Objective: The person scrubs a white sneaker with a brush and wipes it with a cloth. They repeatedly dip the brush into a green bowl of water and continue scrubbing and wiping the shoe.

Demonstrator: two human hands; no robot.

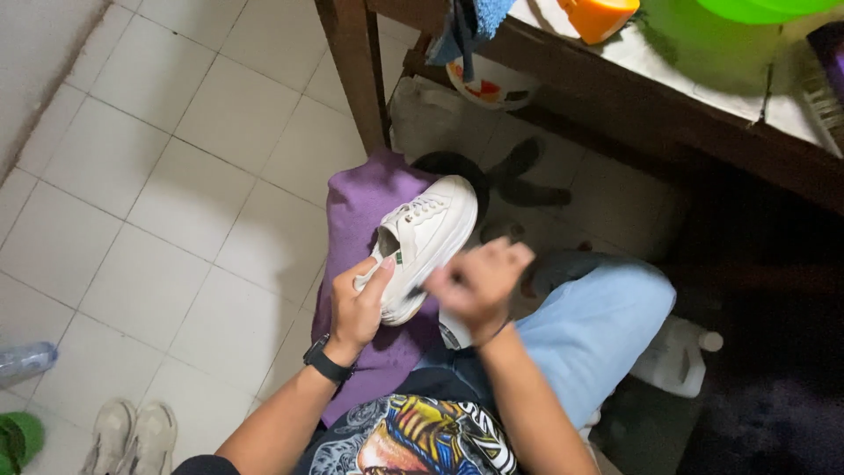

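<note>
Both hands' grip: left hand (359, 303) clasps white sneaker (424, 239) over purple cloth (360, 207); right hand (479, 283) blurred, unclear.

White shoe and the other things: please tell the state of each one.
white shoe: held at the heel, lying on its side, laced
left hand: gripping the shoe's heel
right hand: blurred, at the shoe's sole
purple cloth: spread over the lap

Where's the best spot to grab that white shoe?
Probably the heel end of the white shoe, coming from the near left side. The left hand already wraps it there, the toe points away, and the right hand is busy at its side.
</note>
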